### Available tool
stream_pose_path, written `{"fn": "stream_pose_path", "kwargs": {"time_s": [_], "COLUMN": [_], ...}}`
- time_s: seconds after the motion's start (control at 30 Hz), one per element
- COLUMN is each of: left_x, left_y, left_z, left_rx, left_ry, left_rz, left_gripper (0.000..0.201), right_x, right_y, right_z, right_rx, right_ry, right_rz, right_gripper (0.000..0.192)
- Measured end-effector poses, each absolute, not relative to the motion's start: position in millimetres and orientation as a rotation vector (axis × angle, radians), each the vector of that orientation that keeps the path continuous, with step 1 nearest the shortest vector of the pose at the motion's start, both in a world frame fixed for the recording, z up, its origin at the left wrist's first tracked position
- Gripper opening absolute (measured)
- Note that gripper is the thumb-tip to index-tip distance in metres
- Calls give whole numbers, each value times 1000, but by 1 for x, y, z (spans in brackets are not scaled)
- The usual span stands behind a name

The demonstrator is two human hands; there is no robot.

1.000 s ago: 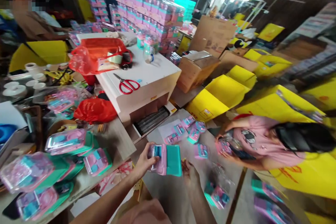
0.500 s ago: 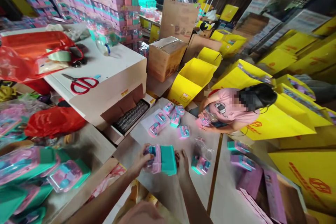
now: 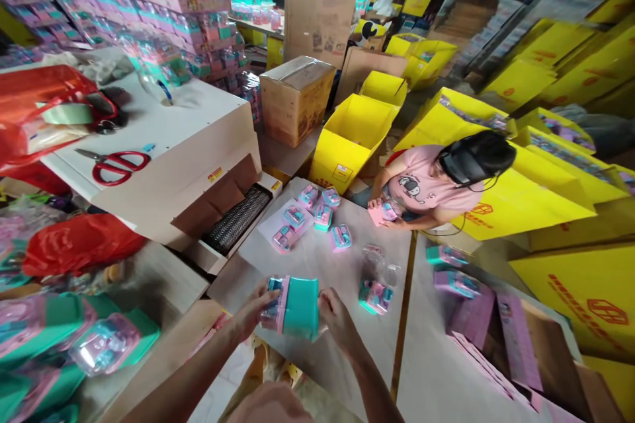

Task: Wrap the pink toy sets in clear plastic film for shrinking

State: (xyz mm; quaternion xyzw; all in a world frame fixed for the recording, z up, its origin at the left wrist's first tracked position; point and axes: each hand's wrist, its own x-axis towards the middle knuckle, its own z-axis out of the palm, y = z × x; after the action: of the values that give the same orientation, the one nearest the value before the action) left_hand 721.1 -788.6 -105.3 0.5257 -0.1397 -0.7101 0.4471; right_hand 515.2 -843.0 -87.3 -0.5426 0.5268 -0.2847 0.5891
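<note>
Both my hands hold a stack of pink and teal toy packs (image 3: 295, 307) just above the near edge of a pale table (image 3: 317, 370). My left hand (image 3: 252, 312) grips its left side and my right hand (image 3: 336, 318) grips its right side. Several loose packs (image 3: 317, 219) lie farther out on the table, and one more pack (image 3: 375, 296) lies to the right of my hands. A white shrink-wrap machine (image 3: 198, 145) with a mesh conveyor mouth (image 3: 237, 219) stands to the left.
A person in a pink shirt (image 3: 431, 188) crouches at the table's far side holding a pack. Red scissors (image 3: 116, 164) lie on the machine. Yellow cartons (image 3: 357, 139) and a brown box (image 3: 295, 98) crowd the floor behind. More packs (image 3: 94, 344) pile at the left.
The view has swung right and down. My hands have lowered the stack toward the table and turned its teal side up, while the person in pink has bent lower over a pack.
</note>
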Motion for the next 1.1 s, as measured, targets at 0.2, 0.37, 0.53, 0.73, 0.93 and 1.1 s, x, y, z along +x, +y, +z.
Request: {"fn": "stream_pose_path", "kwargs": {"time_s": [0.2,0.37,0.53,0.73,0.93,1.1], "left_x": [712,708,710,710,703,694], "left_y": [-795,-796,-786,-794,-806,-799], "left_z": [-95,-89,-82,-78,-71,-71], "left_rx": [1323,1339,1238,1349,1320,1343], "left_ry": [-363,-380,-432,-421,-453,-427], "left_rz": [-1740,-1759,-1819,-1534,-1494,-1479], "left_gripper": [67,69,64,50,53,51], "right_x": [497,500,483,498,527,531], "right_y": [-837,-834,-848,-828,-819,-816], "right_z": [-67,-78,-93,-90,-83,-110], "right_rx": [-1256,-1518,-1018,-905,-862,-510], "right_ry": [1020,1318,1656,1436,1399,1451], "right_rz": [-433,-898,-1174,-884,-909,-1011], "right_gripper": [18,24,34,47,37,33]}}
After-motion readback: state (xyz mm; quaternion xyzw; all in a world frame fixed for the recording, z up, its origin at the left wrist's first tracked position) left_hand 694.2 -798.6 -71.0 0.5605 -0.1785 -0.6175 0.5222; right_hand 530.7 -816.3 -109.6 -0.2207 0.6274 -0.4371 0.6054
